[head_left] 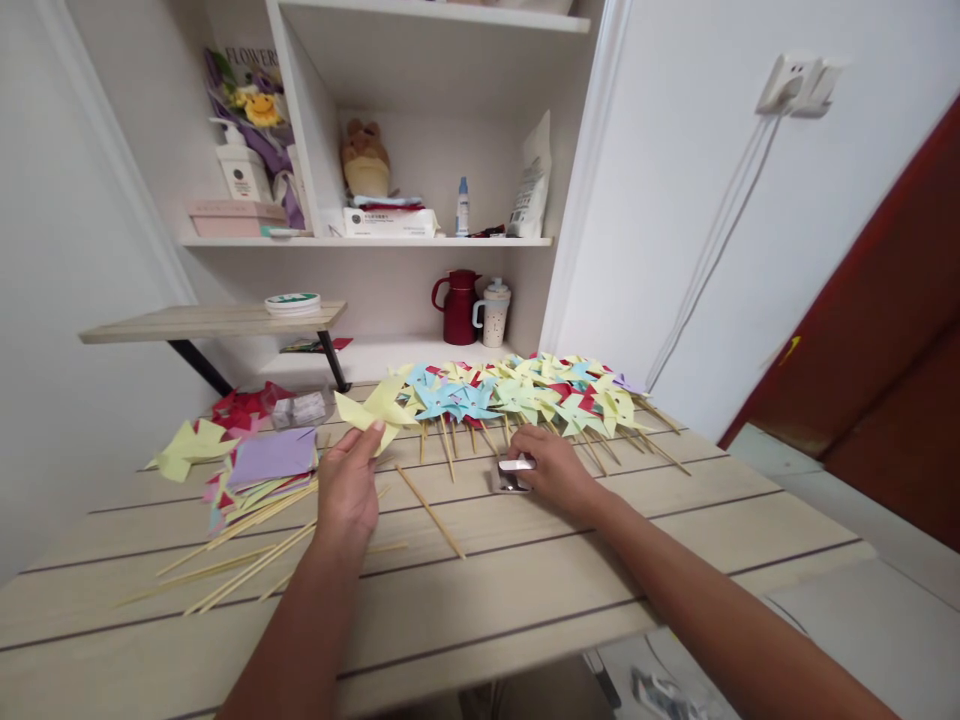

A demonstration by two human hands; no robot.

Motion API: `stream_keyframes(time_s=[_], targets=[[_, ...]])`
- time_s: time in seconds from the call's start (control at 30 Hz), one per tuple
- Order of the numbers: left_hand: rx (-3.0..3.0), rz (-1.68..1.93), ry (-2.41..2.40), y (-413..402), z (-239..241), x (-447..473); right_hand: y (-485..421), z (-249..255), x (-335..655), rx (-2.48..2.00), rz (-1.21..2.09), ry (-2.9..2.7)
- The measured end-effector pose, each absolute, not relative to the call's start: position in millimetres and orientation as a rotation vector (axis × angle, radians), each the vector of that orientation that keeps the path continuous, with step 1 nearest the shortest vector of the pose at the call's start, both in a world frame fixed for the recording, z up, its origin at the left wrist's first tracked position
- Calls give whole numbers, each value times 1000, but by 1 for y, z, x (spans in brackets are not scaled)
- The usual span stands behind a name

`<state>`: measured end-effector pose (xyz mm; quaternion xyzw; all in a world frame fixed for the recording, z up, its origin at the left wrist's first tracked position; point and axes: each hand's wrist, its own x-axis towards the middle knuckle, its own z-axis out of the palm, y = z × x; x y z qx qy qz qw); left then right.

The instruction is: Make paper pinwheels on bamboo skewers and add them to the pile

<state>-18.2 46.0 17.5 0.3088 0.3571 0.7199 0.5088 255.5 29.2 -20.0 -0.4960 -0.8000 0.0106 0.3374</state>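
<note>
My left hand [347, 490] pinches a yellow paper pinwheel [379, 408] by its lower edge and holds it just above the wooden table [525, 580]. My right hand [553, 468] rests on the table with its fingers curled over a small shiny metal object [512, 473], possibly a stapler. A single wooden stick [430, 510] lies between the two hands. Behind them a row of finished pinwheels on sticks [517, 395] in yellow, blue, green and red stretches across the table.
At the left lie loose wooden sticks [240, 560], a stack of coloured paper squares [270, 462], a yellow folded pinwheel [189, 448] and red ones [240, 405]. A red jug [457, 305] and a cup [495, 312] stand on the shelf behind. The wall is close on the right.
</note>
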Motion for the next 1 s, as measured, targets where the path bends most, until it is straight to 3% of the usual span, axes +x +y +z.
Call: stream_keyframes(time_s=[0.33, 0.63, 1.0], targets=[[753, 1691, 838, 43, 17, -18, 26, -25, 252, -1021, -368, -2277], [755, 1682, 826, 43, 19, -16, 31, -32, 250, -1140, -126, -2141], [756, 1677, 799, 40, 21, -15, 32, -30, 250, -1164, -109, -2120]])
